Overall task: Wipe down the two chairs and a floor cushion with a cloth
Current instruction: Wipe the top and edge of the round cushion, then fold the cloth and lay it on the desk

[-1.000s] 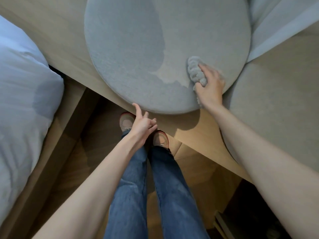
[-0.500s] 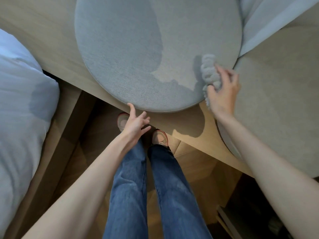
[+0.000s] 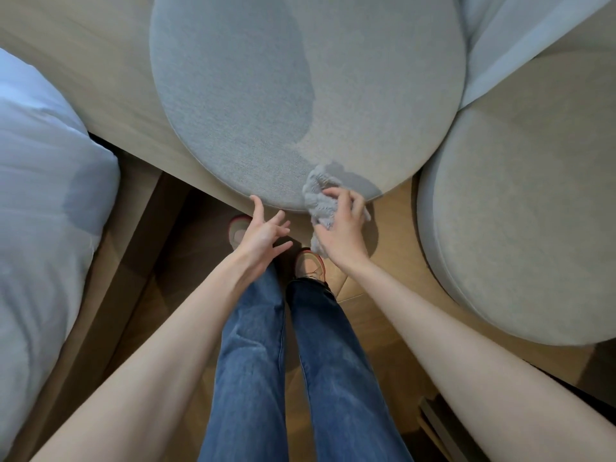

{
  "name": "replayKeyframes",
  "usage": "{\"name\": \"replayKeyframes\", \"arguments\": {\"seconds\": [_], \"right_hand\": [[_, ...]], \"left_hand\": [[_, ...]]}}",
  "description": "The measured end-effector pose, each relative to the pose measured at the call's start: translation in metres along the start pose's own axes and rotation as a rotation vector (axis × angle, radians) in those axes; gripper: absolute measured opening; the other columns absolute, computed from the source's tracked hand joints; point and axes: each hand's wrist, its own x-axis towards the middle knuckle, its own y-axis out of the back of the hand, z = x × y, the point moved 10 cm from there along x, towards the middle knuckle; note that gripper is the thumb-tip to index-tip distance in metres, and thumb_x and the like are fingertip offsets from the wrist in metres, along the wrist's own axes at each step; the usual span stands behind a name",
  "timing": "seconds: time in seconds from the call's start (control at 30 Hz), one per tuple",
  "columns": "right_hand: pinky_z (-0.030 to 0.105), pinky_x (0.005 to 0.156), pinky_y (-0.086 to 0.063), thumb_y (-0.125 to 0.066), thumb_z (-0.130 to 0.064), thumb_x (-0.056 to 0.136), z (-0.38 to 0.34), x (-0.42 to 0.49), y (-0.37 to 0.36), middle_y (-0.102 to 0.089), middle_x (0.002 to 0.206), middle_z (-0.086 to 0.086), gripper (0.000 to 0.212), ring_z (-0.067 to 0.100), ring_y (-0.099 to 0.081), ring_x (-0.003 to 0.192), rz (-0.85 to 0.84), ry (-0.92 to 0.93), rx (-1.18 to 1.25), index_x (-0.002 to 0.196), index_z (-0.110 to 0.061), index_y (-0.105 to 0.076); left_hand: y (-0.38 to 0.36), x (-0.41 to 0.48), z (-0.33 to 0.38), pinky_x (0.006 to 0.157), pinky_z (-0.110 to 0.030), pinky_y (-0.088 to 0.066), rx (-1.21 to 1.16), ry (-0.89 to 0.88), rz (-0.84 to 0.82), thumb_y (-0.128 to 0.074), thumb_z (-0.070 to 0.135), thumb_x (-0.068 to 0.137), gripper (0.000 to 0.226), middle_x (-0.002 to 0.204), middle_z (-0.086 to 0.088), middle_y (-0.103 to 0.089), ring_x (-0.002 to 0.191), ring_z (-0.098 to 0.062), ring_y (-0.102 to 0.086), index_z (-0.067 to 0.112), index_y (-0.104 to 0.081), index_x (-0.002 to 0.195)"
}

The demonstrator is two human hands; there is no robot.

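Gripping hand: the right hand [image 3: 343, 228] is closed around a bunched grey cloth [image 3: 320, 203], pressing it on the near rim of the round grey cushion [image 3: 300, 95].
Free hand: the left hand [image 3: 263, 233] holds nothing, fingers spread, with one fingertip touching the cushion's near edge just left of the cloth.
Cloth: crumpled, part lying on the cushion top, part hanging over the edge below the right hand.
Round grey cushion: lies on a pale wooden platform [image 3: 83, 61]; a darker patch covers much of its middle and left.
Second seat: a beige rounded seat [image 3: 516, 211] sits just right of the cushion, their edges close together.
Bedding: white bedding [image 3: 43, 195] fills the left side, well apart from both hands.
Person: standing on a wooden floor [image 3: 373, 295] in blue jeans [image 3: 300, 361] and light shoes [image 3: 308, 265], toes near the platform edge.
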Motion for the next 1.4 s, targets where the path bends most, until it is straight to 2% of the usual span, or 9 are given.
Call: {"name": "replayKeyframes", "arguments": {"seconds": [0.17,0.3,0.4,0.53,0.67,0.97,1.17,1.3,1.4], "right_hand": [[0.023,0.087,-0.047,-0.064,-0.006,0.077,-0.031,-0.025,0.034,-0.051,0.122,-0.007,0.052,0.012,-0.053,0.112,-0.108,0.013,0.175,0.115,-0.038,-0.049],[0.027,0.087,-0.052,-0.068,-0.01,0.078,-0.074,-0.057,0.09,-0.056,0.115,-0.013,0.048,0.008,-0.057,0.107,-0.079,0.046,0.244,0.117,-0.032,-0.05],[0.014,0.076,-0.051,-0.071,-0.01,0.079,-0.117,-0.086,0.128,-0.056,0.107,-0.015,0.044,-0.002,-0.058,0.095,-0.097,0.125,0.26,0.112,-0.028,-0.049],[0.019,0.076,-0.051,-0.075,-0.018,0.079,-0.17,-0.124,0.19,-0.057,0.11,-0.011,0.04,0.002,-0.059,0.094,-0.028,0.211,0.224,0.109,-0.03,-0.051],[0.034,0.085,-0.054,-0.077,-0.022,0.077,-0.224,-0.16,0.255,-0.053,0.113,-0.007,0.036,0.01,-0.06,0.098,0.078,0.286,0.227,0.103,-0.036,-0.056],[0.016,0.075,-0.05,-0.081,-0.022,0.075,-0.292,-0.231,0.338,-0.065,0.102,-0.01,0.029,0.004,-0.062,0.091,0.374,0.356,0.29,0.096,-0.029,-0.061],[0.024,0.072,-0.051,-0.081,-0.019,0.075,-0.311,-0.277,0.352,-0.068,0.086,-0.002,0.025,0.013,-0.064,0.084,0.593,0.309,0.26,0.088,-0.011,-0.06],[0.017,0.065,-0.049,-0.078,-0.023,0.077,-0.319,-0.324,0.348,-0.066,0.081,-0.003,0.024,0.006,-0.061,0.074,0.769,0.268,0.239,0.087,-0.014,-0.059],[0.017,0.063,-0.048,-0.075,-0.027,0.08,-0.316,-0.369,0.34,-0.063,0.084,-0.003,0.024,0.004,-0.058,0.074,0.903,0.196,0.239,0.09,-0.018,-0.056]], "left_hand": [[-0.01,-0.03,0.009,0.1,-0.04,-0.035,0.215,0.0,-0.04,-0.041,-0.002,0.095,0.079,0.149,0.008,-0.041,0.122,-0.011,-0.044,0.038,-0.004,0.151],[-0.035,-0.083,0.06,0.099,-0.032,-0.04,0.37,-0.194,-0.061,-0.056,0.009,0.094,0.074,0.147,0.0,-0.043,0.124,-0.01,-0.048,0.032,-0.016,0.152],[-0.066,-0.141,0.105,0.104,-0.038,-0.044,0.411,-0.377,-0.171,-0.058,0.005,0.092,0.069,0.145,-0.003,-0.046,0.127,-0.016,-0.05,0.026,-0.027,0.15],[-0.098,-0.219,0.155,0.089,-0.021,-0.051,0.475,-0.491,-0.269,-0.059,0.013,0.093,0.041,0.126,0.003,-0.061,0.109,-0.001,-0.061,0.024,-0.051,0.132],[-0.123,-0.288,0.206,0.087,-0.02,-0.052,0.543,-0.615,-0.309,-0.059,0.011,0.093,0.029,0.114,-0.002,-0.064,0.101,-0.006,-0.062,0.011,-0.055,0.121],[-0.18,-0.387,0.289,0.092,-0.03,-0.049,0.682,-0.834,-0.454,-0.056,0.005,0.093,0.013,0.101,-0.003,-0.064,0.098,-0.015,-0.061,0.015,-0.058,0.102],[-0.201,-0.429,0.314,0.077,-0.032,-0.046,0.823,-0.901,-0.604,-0.058,0.019,0.094,0.007,0.085,-0.008,-0.053,0.082,-0.017,-0.052,0.015,-0.053,0.093],[-0.199,-0.457,0.32,0.067,-0.031,-0.04,0.917,-0.98,-0.687,-0.061,0.023,0.092,0.016,0.07,-0.001,-0.047,0.071,-0.016,-0.047,0.018,-0.048,0.085],[-0.194,-0.477,0.318,0.071,-0.034,-0.049,1.017,-1.056,-0.713,-0.062,0.028,0.091,0.016,0.08,-0.007,-0.058,0.074,-0.016,-0.056,0.017,-0.051,0.094]]}}
